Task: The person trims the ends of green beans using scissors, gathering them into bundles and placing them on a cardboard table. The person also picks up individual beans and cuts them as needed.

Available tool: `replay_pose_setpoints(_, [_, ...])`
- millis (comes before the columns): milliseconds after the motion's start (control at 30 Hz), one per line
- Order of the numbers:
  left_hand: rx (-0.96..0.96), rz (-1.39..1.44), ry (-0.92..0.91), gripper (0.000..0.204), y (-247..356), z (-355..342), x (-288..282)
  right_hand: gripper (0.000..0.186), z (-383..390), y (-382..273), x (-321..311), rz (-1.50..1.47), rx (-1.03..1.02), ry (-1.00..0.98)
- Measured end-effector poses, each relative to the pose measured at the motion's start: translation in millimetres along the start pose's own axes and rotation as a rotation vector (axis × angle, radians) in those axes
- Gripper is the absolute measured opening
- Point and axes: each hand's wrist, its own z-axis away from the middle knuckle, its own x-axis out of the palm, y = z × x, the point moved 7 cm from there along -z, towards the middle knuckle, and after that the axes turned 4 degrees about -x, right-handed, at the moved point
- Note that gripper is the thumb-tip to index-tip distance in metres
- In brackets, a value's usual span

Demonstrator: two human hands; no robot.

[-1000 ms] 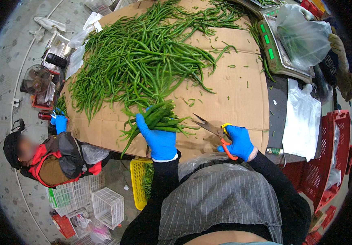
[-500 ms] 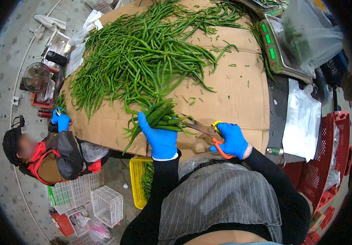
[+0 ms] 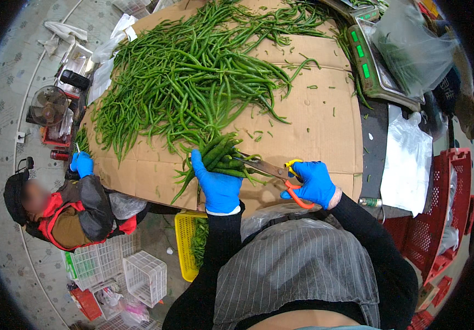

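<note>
Head view: scissors have moved in over the last second, from clear of the green pepper bunch to blades in among its stem ends. Left hand clamped round the bunch, near edge of the cardboard-covered desk, just below the main pile. Right hand gripping the scissor handles. Reads as stem trimming, now at the cut; can't tell if anything's severed.

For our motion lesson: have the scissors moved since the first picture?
Yes: leftward over the cardboard, farther from the white bags, the scissors reaching the held peppers.
</note>
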Motion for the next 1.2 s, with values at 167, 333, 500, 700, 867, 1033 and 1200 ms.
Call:
replay_pose_setpoints(167, [-0.063,0.034,-0.026,0.053,-2.5,-2.1,-3.2,0.057,11.3,16.2,0.0,-0.135,0.044,0.081])
replay_pose_setpoints(333, [-0.027,0.045,0.003,0.053,4.3,-4.0,-7.0,0.067,25.7,27.3,-6.7,0.003,0.055,0.115])
replay_pose_setpoints(500, [-0.009,0.076,0.006,0.052,7.6,-7.1,-8.7,0.066,46.5,27.1,-0.3,0.144,0.01,0.095])
replay_pose_setpoints(700, [-0.028,0.057,-0.141,0.057,1.3,-3.7,1.6,0.065,30.6,2.6,4.1,0.144,0.014,0.108])
replay_pose_setpoints(867, [0.026,-0.093,-0.032,0.054,-2.8,1.5,3.4,0.065,14.2,-12.6,1.4,0.121,-0.005,0.12])
replay_pose_setpoints(1033, [-0.037,-0.003,-0.095,0.054,-10.0,1.8,10.0,0.066,12.1,-12.0,1.2,0.158,-0.042,0.221])
replay_pose_setpoints(1200, [-0.053,0.07,-0.061,0.053,-9.6,-3.0,-0.4,0.062,17.1,5.1,16.7,0.114,0.141,-0.091])
